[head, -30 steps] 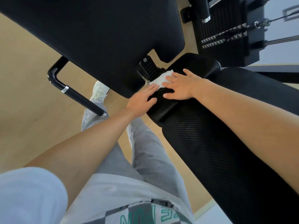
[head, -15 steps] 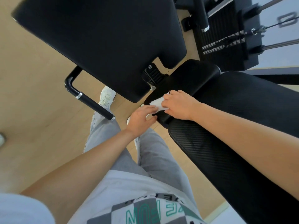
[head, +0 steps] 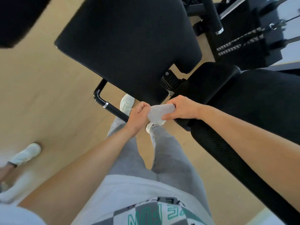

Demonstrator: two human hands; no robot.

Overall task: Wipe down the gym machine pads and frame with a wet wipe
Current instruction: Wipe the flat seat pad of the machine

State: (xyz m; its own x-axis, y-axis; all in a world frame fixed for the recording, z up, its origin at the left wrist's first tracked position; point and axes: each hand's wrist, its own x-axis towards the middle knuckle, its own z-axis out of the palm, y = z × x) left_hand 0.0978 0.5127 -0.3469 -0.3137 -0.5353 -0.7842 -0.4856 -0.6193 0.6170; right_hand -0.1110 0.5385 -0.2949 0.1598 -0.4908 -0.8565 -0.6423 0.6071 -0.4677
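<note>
The wet wipe (head: 159, 112) is no longer being pressed flat on the small black pad (head: 211, 82); it is now hanging in the air just left of that pad's near end, stretched between both hands. The left hand (head: 138, 116) is pinching its left edge and the right hand (head: 181, 109) is clamping its right edge, so each grip is closed on the cloth. The person is probably refolding it to a fresh face, so wiping is pausing with the large pad (head: 129, 43) possibly coming next.

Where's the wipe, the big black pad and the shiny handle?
wipe (head: 159, 112), head view, its crumpled middle.
big black pad (head: 129, 46), head view, its flat top.
handle (head: 116, 112), head view, its straight black bar.
</note>
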